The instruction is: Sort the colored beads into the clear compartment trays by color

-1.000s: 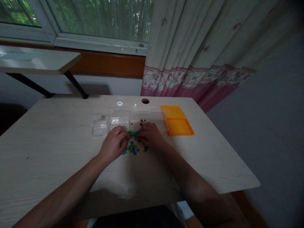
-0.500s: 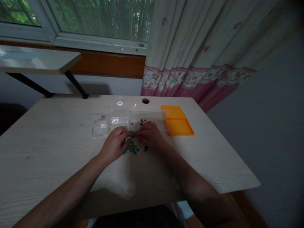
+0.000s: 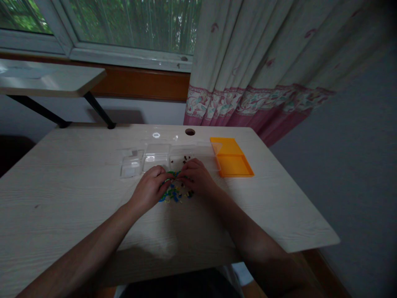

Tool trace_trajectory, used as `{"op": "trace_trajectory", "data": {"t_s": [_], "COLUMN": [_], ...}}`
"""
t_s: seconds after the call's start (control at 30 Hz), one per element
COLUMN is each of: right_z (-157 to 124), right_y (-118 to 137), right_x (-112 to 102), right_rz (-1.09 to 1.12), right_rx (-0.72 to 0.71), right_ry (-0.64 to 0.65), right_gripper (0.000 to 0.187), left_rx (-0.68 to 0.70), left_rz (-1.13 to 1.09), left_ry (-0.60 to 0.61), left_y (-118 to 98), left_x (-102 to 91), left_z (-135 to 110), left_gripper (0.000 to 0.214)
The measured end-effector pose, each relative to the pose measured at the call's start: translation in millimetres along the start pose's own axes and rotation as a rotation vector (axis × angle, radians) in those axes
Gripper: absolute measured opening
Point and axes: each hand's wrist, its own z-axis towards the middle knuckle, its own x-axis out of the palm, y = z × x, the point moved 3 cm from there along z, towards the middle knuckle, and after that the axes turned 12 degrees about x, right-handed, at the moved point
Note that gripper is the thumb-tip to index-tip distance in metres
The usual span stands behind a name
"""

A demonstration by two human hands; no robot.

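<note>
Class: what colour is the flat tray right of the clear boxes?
The tray is orange, clearest in the head view.

One head-worn camera looks forward and down across the near table (image 3: 77, 186) toward the window (image 3: 130, 25), edges seemingly darkened.

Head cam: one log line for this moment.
left hand: on bead pile | right hand: on bead pile | clear trays: behind pile | orange box: right, untouched
</note>
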Motion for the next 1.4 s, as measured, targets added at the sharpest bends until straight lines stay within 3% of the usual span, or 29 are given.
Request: {"op": "trace_trajectory", "data": {"t_s": [0.33, 0.67, 1.07, 1.23, 1.4], "right_z": [2, 2, 3, 3, 0], "right_y": [1, 0, 1, -2, -14], "right_x": [-1, 0, 0, -1, -11], "right_rz": [0.037, 0.068, 0.089, 0.076, -0.016], "right_rx": [0.010, 0.008, -0.040, 0.006, 0.241], "right_ry": [0.003, 0.005, -0.017, -0.095, -0.342], "right_gripper": [0.010, 0.015, 0.010, 0.008, 0.007], "left_rx": [0.002, -0.083, -0.073, -0.080, -0.049], "left_rz": [-0.045, -0.133, -0.179, -0.172, -0.150], "left_ry": [-0.058, -0.127, -0.104, -0.115, -0.088], "left_y": [0, 2, 4, 5, 4], "left_x": [-1.7, -2.4, 2.5, 2.3, 3.1], "left_z": [1, 0, 0, -1, -1], "left_gripper": [0.021, 0.020, 0.021, 0.023, 0.021]}}
